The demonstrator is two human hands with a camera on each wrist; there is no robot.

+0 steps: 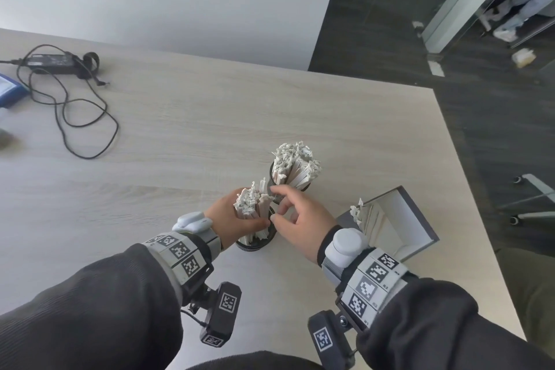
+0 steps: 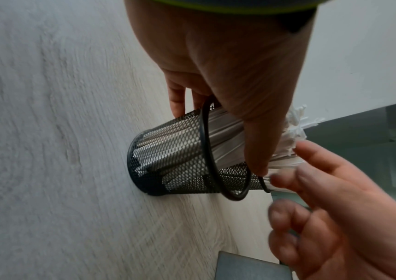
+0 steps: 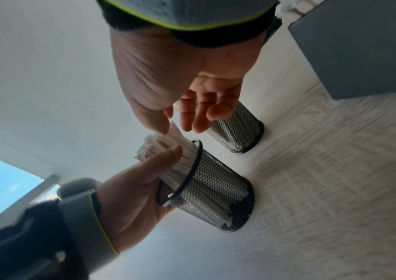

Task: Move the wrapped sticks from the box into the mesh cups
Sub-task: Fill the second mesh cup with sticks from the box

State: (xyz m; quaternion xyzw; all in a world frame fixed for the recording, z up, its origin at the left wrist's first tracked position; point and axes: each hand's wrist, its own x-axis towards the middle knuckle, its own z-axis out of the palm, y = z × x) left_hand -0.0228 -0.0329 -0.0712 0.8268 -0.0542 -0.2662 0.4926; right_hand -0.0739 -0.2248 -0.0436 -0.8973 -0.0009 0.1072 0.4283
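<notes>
The left hand (image 1: 228, 219) grips white wrapped sticks (image 1: 250, 207) in the near mesh cup (image 2: 175, 161). The right hand (image 1: 300, 219), fingers loose, holds nothing beside it. Left of both, the desk (image 1: 180, 135) lies bare; the box (image 1: 399, 219) stands right.

near cup (image 1: 255, 242): the left hand (image 1: 223, 219) and the sticks (image 1: 250, 207) cover most of it from the head view; only the low rim shows.
far cup (image 1: 276, 186): the right hand (image 1: 303, 222) and its own white bundle (image 1: 295, 167) hide nearly all the mesh.
box (image 1: 399, 219): the right wrist band blocks its near corner; in both wrist views the picture's edge cuts it off.
blue thing (image 1: 9, 88): cut off at the left edge; too little shows to name it.
table (image 2: 48, 151): smeared in both wrist views.
right fingers (image 2: 287, 214): blurry; maybe touching the sticks.
</notes>
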